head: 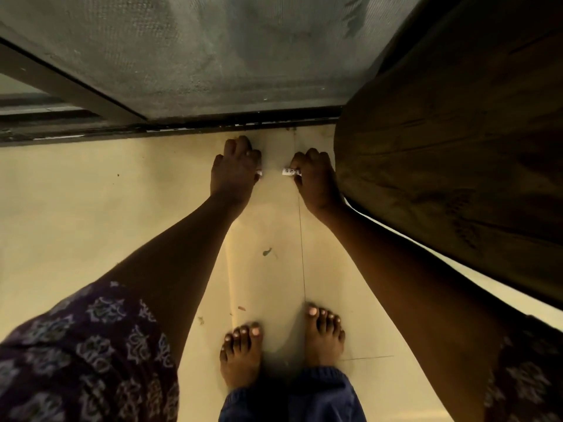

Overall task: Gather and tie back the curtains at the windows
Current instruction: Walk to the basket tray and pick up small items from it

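Left hand [236,170] and right hand [313,175] each pinch a white strip end [289,172]. It may slip free. The curtain [441,147] hangs loose at right.

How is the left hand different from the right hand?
The left hand is out over the bare floor, but the right hand is right beside the dark curtain. Only a tiny white bit peeks from the left hand, while a longer white printed strip sticks out of the right hand. Both hands have curled fingers and reach toward the window.
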